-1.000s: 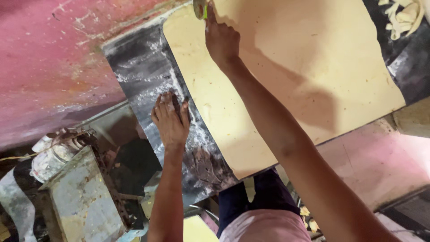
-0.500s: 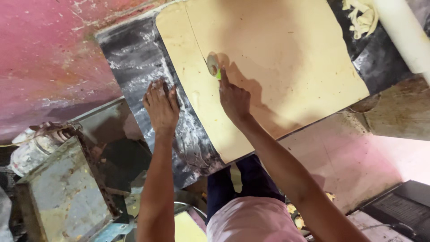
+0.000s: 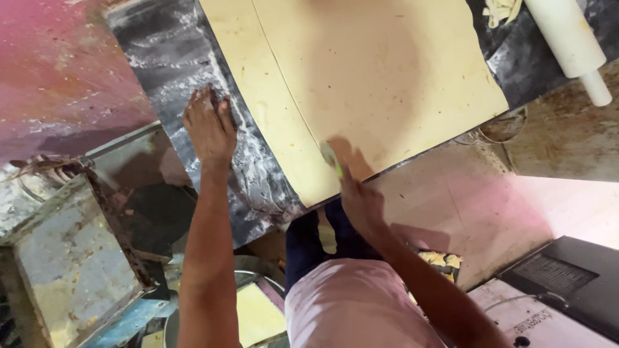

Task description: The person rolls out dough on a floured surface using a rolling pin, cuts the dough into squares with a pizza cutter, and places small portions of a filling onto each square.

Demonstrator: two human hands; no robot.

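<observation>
Head view: cutter wheel (image 3: pixel 329 154) protrudes beyond right fingers (image 3: pixel 348 177) onto dough sheet (image 3: pixel 387 77).

1. A large sheet of rolled dough (image 3: pixel 387 84), pale yellow, lies flat on a dark, flour-dusted worktop (image 3: pixel 174 58).
2. The right hand (image 3: pixel 361 200) holds a small wheel cutter (image 3: pixel 330 156) with a green handle at the near edge of the sheet; the wheel is blurred.
3. A straight cut line runs from the far edge down to the cutter, parting a narrow strip (image 3: pixel 258 96) on the left from the rest.
4. The left hand (image 3: pixel 209 125) rests flat, fingers spread, on the floury worktop just beside the strip.
5. A white rolling pin (image 3: pixel 567 42) lies at the upper right, near a heap of dough trimmings (image 3: pixel 500 9).
6. A worn metal box (image 3: pixel 71 264) stands at lower left.
</observation>
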